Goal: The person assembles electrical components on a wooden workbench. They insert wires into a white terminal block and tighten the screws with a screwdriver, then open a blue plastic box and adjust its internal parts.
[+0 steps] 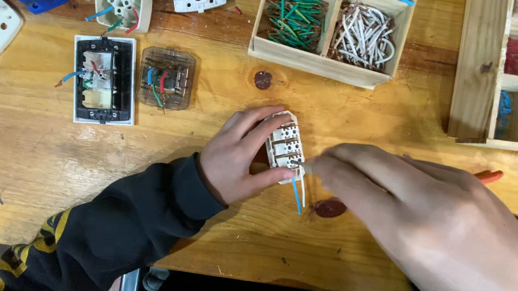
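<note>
1. Left hand (240,156) clasps a white socket module (284,146) at table centre.
2. Right hand (436,231) pinches a tool tip against the module; an orange handle (490,175) pokes out behind.
3. Blue wire (296,195) trails at six o'clock.
4. Wooden wire tray (322,63) sits at twelve o'clock.

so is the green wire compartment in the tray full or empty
Full: the tray's left compartment holds a heap of green wires.

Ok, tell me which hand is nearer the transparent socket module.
Left. The left hand lies just right of the transparent socket module, gripping a white socket block; the right hand sits farther right, beyond that block.
</note>
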